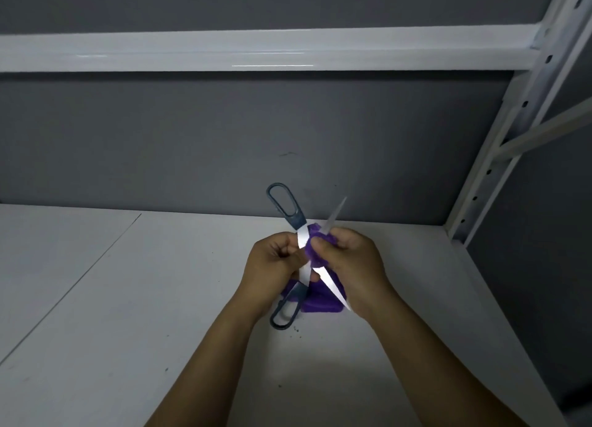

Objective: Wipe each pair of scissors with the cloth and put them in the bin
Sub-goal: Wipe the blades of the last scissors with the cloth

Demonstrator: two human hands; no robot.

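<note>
While the scissors (302,239) hung open in an X above the white shelf (128,298), their lower loop handle (285,311) came nearest the camera, dark plastic, smooth and rigid. The purple cloth (317,302) drooped just beside it, fuzzy, soft and limp. At the scissors' crossing the left grip (275,260) was curled round the shank of one blade, and the right grip (349,260) pinched a wad of the cloth against the other blade. The blades were thin, flat polished steel, bright with glare and tapering to sharp points. By the look of it the pair was light and stiff but slick, and apt to swing on its pivot. It seemed best taken by the handles or the flat shank near the pivot, fingers off the edges and tips. Beyond the scissors rose the upper loop handle (282,202) and one blade tip (338,209), then a matte grey back panel (224,138), a glossy white beam (256,50) and a perforated white upright (499,157). No bin was in view.
</note>
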